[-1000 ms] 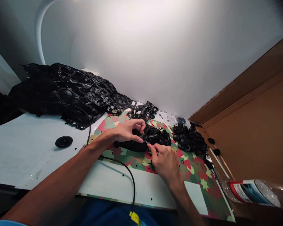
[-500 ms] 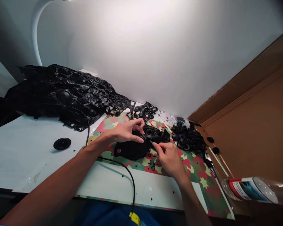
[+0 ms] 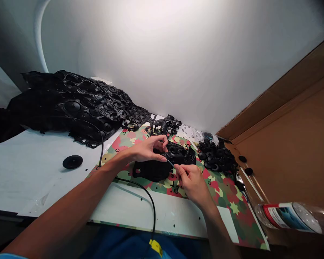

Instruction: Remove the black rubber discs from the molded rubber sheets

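Observation:
A black rubber sheet with moulded rings (image 3: 153, 172) lies on the camouflage-patterned mat (image 3: 199, 183), part of it bunched up. My left hand (image 3: 149, 149) is closed on its raised edge, thumb in front and fingers curled behind. In my right hand (image 3: 192, 181), thumb and forefinger pinch a thin metal pointed tool (image 3: 171, 163). Its tip meets the sheet right by my left thumb; whether it is a pick or tweezers, I cannot tell. Small black rings and bits are scattered on the mat below.
A big heap of black rubber sheets (image 3: 78, 104) fills the left back. Loose black rubber discs (image 3: 218, 156) are piled at right, near a cardboard wall (image 3: 291, 136) and a clear plastic bottle (image 3: 288, 217). One disc (image 3: 72, 162) sits at left; a black cable (image 3: 148, 192) crosses the front.
The tool's tip has come up and left to the sheet beside my left thumb, and more of its shaft shows. My left hand keeps its grip; the view has shifted slightly.

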Demonstrator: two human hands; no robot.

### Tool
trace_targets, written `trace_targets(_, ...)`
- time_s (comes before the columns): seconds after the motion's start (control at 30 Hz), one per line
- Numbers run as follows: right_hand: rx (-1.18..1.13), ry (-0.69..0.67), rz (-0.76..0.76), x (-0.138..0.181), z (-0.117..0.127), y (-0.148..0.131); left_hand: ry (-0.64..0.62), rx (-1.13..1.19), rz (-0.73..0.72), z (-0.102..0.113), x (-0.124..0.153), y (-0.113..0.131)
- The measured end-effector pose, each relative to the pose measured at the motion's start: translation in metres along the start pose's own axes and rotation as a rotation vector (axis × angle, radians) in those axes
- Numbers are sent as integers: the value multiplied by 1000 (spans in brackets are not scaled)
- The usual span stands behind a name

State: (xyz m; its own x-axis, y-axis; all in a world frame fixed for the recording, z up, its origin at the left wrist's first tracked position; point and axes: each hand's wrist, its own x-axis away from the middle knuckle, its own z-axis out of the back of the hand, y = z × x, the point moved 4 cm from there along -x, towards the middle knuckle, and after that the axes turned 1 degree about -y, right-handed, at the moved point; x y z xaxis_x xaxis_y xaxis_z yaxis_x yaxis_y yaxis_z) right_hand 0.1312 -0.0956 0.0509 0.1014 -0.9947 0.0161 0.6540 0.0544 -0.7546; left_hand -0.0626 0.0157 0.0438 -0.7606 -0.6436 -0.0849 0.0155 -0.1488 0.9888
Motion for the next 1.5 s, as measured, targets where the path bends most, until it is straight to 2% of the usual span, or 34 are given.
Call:
trace_targets(0.37,4,30,-19,1,-4,5,-30,39,-73,1,-1,-3)
trace_targets(0.8,6,78,10,5,-7,6,-32,16,-59,2,-3,-10)
trace_targets(0.87,92,114,21,6,-7,4,-24,24,-78,2,-5,-13)
trace_targets(1.0,473,253,-14,8,-11,-4,6,46,-89,3,-8,-19)
trace_targets(1.13,705,265,-71,3,-22,-11,4,73,-63,5,-4,-18)
trace_targets(1.23,746,244,-59,-4,-23,-9,-31,107,-15,2,-1,-15)
trace_targets(1.37,714,226,-33,-12,-15,-3,-14,134,22,2,-1,-13)
trace_targets(1.5,675,267,-41,-17,-13,0,-113,165,53,1,1,-13)
